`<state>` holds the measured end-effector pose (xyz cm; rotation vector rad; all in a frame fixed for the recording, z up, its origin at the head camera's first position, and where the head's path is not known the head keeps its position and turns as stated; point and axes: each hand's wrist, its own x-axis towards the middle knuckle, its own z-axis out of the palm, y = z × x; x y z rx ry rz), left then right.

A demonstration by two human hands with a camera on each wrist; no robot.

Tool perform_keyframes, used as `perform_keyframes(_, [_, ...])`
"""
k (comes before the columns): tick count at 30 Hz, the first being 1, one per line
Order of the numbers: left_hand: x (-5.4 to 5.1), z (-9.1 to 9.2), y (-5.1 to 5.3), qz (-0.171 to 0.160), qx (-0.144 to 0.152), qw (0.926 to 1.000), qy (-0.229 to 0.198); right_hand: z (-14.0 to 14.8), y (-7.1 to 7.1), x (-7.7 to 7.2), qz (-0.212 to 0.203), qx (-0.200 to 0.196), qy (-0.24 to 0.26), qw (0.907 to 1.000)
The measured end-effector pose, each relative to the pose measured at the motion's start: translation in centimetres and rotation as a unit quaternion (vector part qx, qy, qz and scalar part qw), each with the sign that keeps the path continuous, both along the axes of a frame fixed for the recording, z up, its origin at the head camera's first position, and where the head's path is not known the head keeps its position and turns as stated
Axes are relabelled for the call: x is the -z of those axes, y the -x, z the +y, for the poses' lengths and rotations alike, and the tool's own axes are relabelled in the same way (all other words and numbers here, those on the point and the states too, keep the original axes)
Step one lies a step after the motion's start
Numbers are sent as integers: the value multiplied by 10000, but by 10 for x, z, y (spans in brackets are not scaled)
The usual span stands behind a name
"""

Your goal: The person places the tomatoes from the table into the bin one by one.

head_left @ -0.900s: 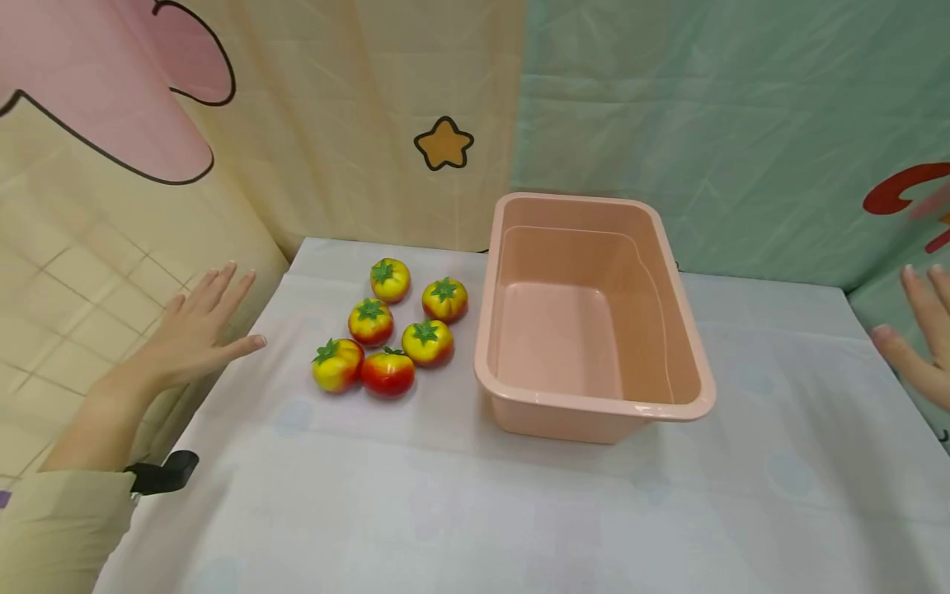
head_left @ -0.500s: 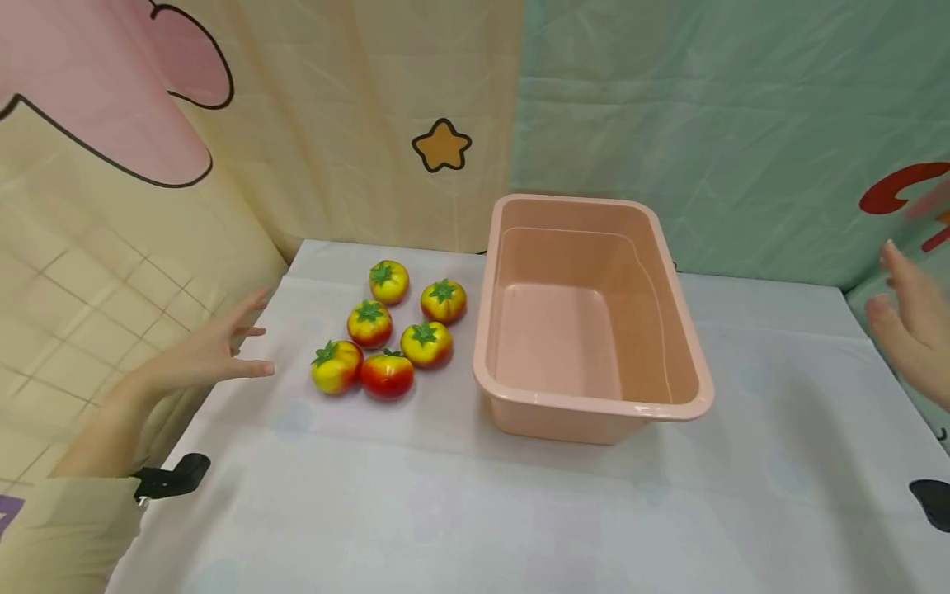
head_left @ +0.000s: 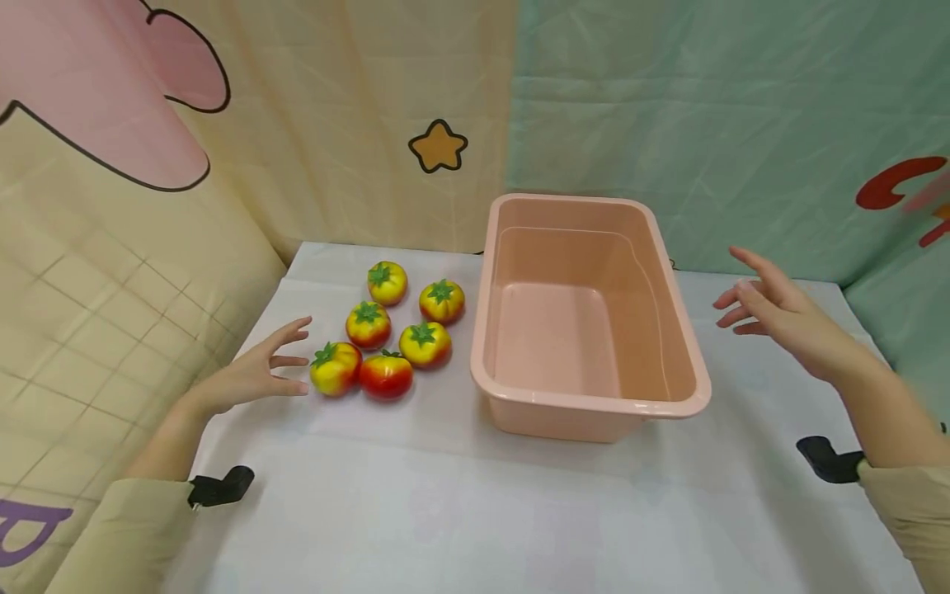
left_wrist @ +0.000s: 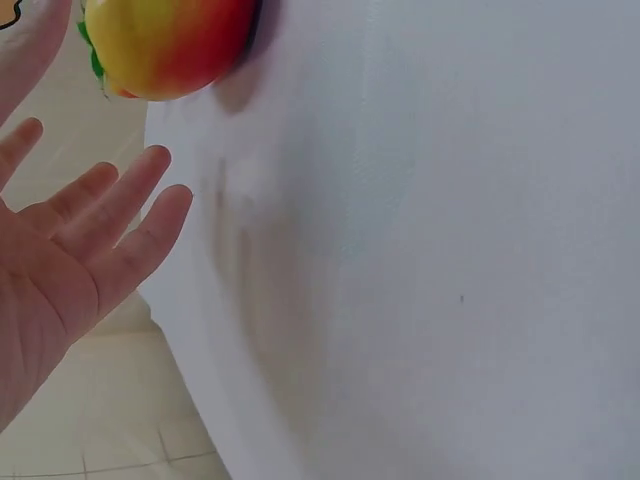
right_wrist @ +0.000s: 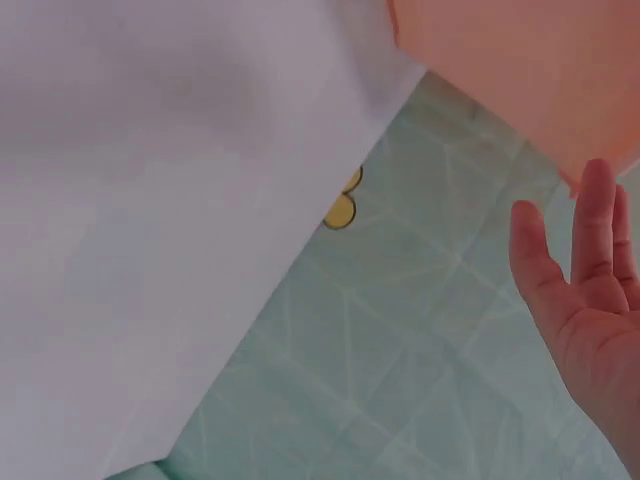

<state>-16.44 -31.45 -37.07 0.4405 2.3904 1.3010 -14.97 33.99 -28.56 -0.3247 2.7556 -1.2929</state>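
My left hand (head_left: 245,375) hovers just left of a cluster of several red-and-yellow tomatoes with green leafy tops. Its fingers are spread and hold nothing; the nearest tomato (head_left: 336,369) lies right beside the fingertips, apart from them. That fruit also shows at the top of the left wrist view, a tomato (left_wrist: 170,45) above the hand's fingers. A pink plastic tub (head_left: 549,402) stands to the right of the tomatoes, with nothing inside. Beyond the tub's right side, my right hand (head_left: 794,318) hangs in the air with loosely bent fingers, touching nothing.
A white cloth covers the table (head_left: 416,511). Fabric curtains (head_left: 609,107) rise along its back edge, and a tile-patterned curtain (head_left: 96,305) lines the left. Black wrist straps (head_left: 223,487) sit near both sleeves.
My left hand has moved right and slightly down, close to the nearest tomato. My right hand has come in from the right edge toward the tub. Tomatoes and tub stay put.
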Motion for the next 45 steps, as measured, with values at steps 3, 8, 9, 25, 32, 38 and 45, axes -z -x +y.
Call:
perform_keyframes(3, [8, 2, 3, -26, -7, 10000, -88, -15, 7, 3, -308, -274, 441, 9982])
perform_keyframes(8, [17, 3, 7, -4, 48, 9999, -126, -32, 15, 5, -679, -457, 1214, 9892])
perform_keyframes(9, [18, 3, 8, 3, 63, 9999, -117, -34, 16, 5, -732, -428, 1297, 9879])
perform_keyframes(25, [25, 13, 14, -68, 172, 9996, 230, -61, 27, 2, -1230, 489, 1943, 9720])
perform_keyframes(32, [25, 15, 15, 15, 154, 9994, 310, -68, 27, 6, -1011, 667, 2108, 9700])
perform_keyframes(38, [24, 17, 14, 138, 142, 9990, 393, -70, 28, 9, -1059, 736, 2141, 9683])
perform_keyframes(45, [16, 15, 12, 353, 94, 9985, 412, -71, 27, 12, -1079, 817, 2358, 9623])
